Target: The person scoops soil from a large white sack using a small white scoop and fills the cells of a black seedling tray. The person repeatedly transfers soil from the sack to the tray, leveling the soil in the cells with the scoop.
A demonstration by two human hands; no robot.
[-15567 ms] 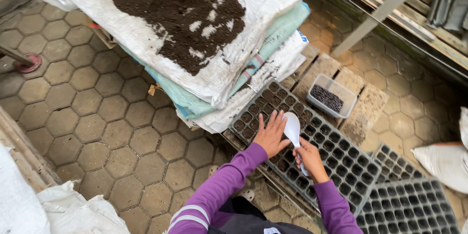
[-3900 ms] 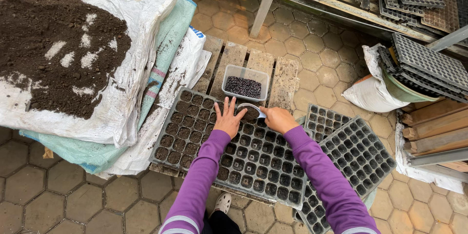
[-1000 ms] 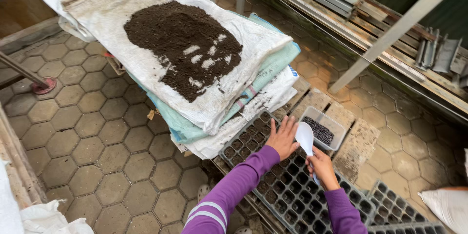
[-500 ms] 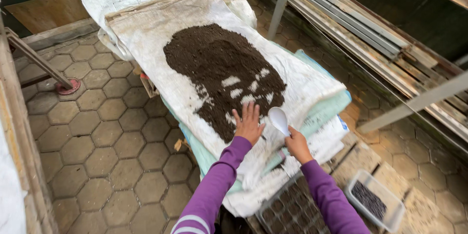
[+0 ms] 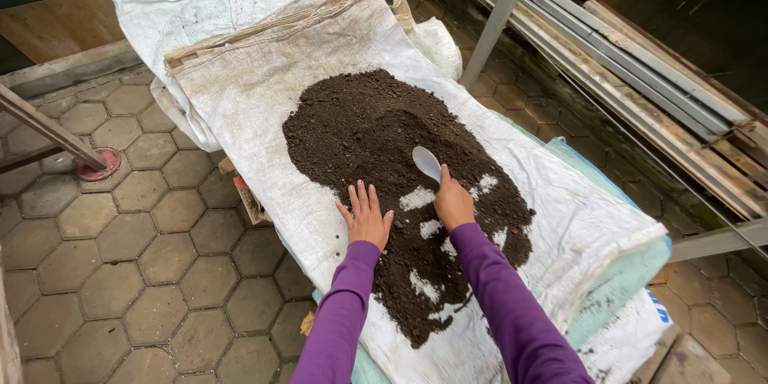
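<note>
White sack (image 5: 264,104): dark soil heap (image 5: 376,144). R hand (image 5: 453,203) clenched on white scoop (image 5: 427,163); L hand (image 5: 367,217) flat, fingers spread, on soil edge.

Both arms reach forward from the bottom edge of the view, and both are covered to the wrist by purple sleeves. The left hand (image 5: 366,218) is flat, palm down, with the 4 fingers stretched forward and slightly spread and the thumb out to the side. The right hand (image 5: 453,202) is a little ahead of the left one and to its right, well apart from it. It is closed in a loose fist, with the back of the hand facing up. The right forearm looks wider because it is closer to the camera.
</note>
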